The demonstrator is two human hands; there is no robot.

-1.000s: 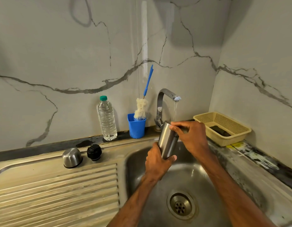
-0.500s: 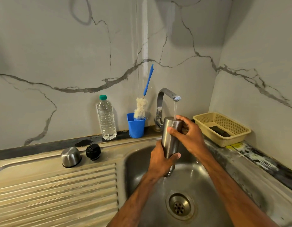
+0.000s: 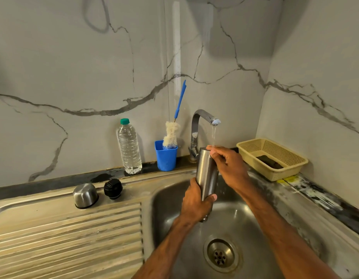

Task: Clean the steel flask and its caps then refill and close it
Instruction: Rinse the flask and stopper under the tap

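Observation:
The steel flask [image 3: 206, 174] stands nearly upright over the sink basin [image 3: 170, 200], under the running tap [image 3: 204, 117]. My left hand [image 3: 194, 204] grips its lower half. My right hand [image 3: 229, 166] holds its top end, fingers curled over the rim, and water falls onto them. The flask's mouth is hidden. The steel cup cap [image 3: 85, 195] sits upside down on the drainboard, with the black stopper cap [image 3: 113, 188] just to its right.
A clear water bottle [image 3: 129, 147] with a green lid and a blue cup [image 3: 166, 158] holding a bottle brush [image 3: 171, 133] stand along the back wall. A yellow basket [image 3: 272, 158] sits at the right corner. The ribbed drainboard [image 3: 68, 238] lies left of the basin.
The flask has gone from tilted to nearly upright under the stream. My right hand has shifted round its top, and my left hand keeps its grip lower down.

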